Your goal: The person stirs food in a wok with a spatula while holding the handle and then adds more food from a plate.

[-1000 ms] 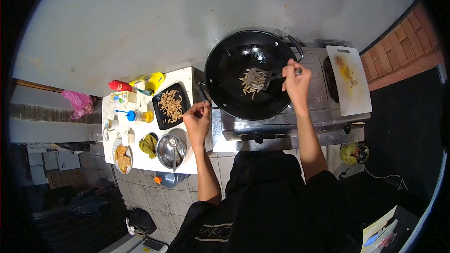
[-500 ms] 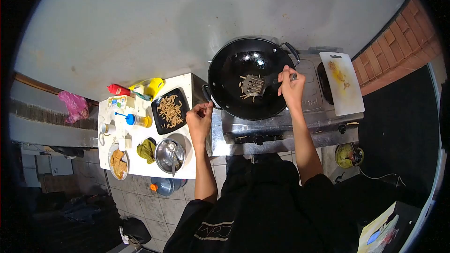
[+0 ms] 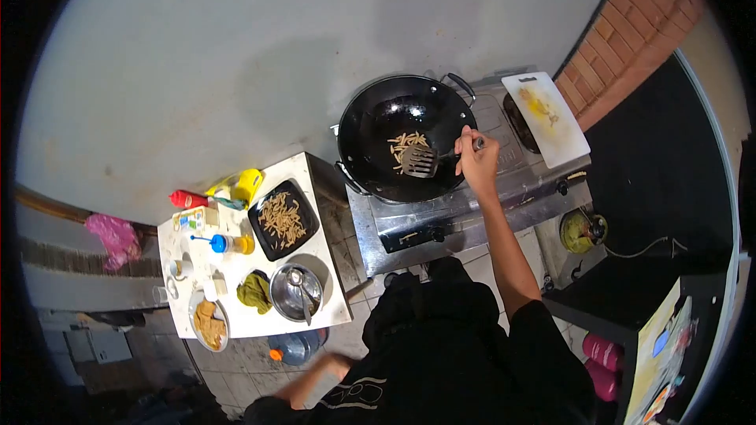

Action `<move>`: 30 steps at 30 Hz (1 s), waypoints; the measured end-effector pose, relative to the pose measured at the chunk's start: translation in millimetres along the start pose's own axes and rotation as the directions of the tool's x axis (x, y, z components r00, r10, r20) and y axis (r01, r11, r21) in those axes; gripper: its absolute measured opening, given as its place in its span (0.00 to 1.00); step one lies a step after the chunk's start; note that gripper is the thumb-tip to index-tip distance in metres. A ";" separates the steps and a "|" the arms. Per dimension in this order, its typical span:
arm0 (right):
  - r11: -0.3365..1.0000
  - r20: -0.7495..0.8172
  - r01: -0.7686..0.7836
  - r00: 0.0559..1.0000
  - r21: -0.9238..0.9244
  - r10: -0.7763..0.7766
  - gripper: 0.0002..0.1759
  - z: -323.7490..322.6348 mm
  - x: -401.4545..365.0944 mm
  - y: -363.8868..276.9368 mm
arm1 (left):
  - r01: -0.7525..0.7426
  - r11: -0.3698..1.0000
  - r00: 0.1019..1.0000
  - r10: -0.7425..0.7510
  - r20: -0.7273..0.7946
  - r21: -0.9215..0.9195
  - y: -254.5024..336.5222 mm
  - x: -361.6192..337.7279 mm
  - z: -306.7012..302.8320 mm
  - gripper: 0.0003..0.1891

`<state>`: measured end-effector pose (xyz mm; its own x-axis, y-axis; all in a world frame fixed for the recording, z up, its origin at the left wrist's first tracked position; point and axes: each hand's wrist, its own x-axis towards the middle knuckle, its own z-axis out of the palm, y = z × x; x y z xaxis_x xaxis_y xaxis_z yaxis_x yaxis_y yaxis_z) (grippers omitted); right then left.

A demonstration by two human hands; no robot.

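Observation:
My right hand [image 3: 478, 167] is closed around the handle of a slotted spatula [image 3: 420, 161], at the wok's right side. Down in the black wok [image 3: 378, 181], the spatula's metal head overlaps a small heap of browned strips of food [image 3: 408, 140]. My left hand [image 3: 337, 366] is low by my body, near the table's front edge, smeared by motion. On the white table to the left, a square black plate [image 3: 309, 224] bears more of these strips. A steel bowl [image 3: 285, 311] with a ladle [image 3: 303, 295] sits in front of it.
The wok stands on a metal gas stove [image 3: 457, 224], with a stained white cutting board [image 3: 567, 145] at its right end. An oil bottle [image 3: 240, 244], a red bottle [image 3: 189, 200], a green cloth [image 3: 254, 293] and a plate of folded food [image 3: 209, 324] share the table.
My left hand has left the wok's left handle and dropped toward my body. The spatula has shifted slightly nearer me, uncovering the strips behind it. The view has turned.

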<state>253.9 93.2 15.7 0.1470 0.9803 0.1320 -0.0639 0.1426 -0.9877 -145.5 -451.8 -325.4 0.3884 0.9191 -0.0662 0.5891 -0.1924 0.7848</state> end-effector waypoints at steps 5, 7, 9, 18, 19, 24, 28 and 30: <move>0.997 -0.031 0.044 0.998 -0.059 -0.046 0.24 5.7 -4.6 -0.1 | 0.829 0.549 0.543 -0.743 0.391 -0.106 116.8 115.3 -52.0 0.07; 0.990 -0.046 0.044 0.998 -0.136 -0.051 0.24 7.9 -7.5 -4.6 | 0.839 0.533 0.533 -0.757 0.379 -0.115 119.8 140.1 -64.1 0.07; 0.992 -0.053 0.050 0.997 -0.114 -0.057 0.24 6.7 -5.7 -1.0 | 0.836 0.533 0.539 -0.757 0.369 -0.129 120.7 153.3 -70.1 0.08; 0.999 -0.091 0.007 0.996 -0.035 -0.010 0.25 6.2 2.0 3.8 | 0.846 0.511 0.529 -0.763 0.372 -0.153 128.0 172.8 -75.9 0.08; 1.000 -0.076 0.020 0.997 -0.018 -0.022 0.25 6.1 5.8 3.1 | 0.848 0.509 0.525 -0.762 0.379 -0.150 128.4 171.6 -75.7 0.08; 0.999 -0.086 0.005 0.996 -0.052 -0.009 0.25 2.3 9.9 4.1 | 0.863 0.485 0.499 -0.773 0.391 -0.142 130.9 168.6 -73.5 0.09; 0.998 -0.086 0.021 0.996 -0.060 -0.026 0.25 0.8 15.4 7.3 | 0.873 0.467 0.482 -0.783 0.393 -0.139 134.7 165.9 -72.5 0.09; 0.998 -0.091 0.011 0.996 -0.064 -0.017 0.25 1.5 14.1 9.3 | 0.878 0.457 0.475 -0.786 0.395 -0.146 137.0 165.1 -71.2 0.10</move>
<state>254.0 108.6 8.5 0.2376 0.9611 0.1406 0.0015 0.1444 -0.9895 -51.1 -301.9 -184.9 0.0014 0.4518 -0.8921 0.5068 0.7687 0.3901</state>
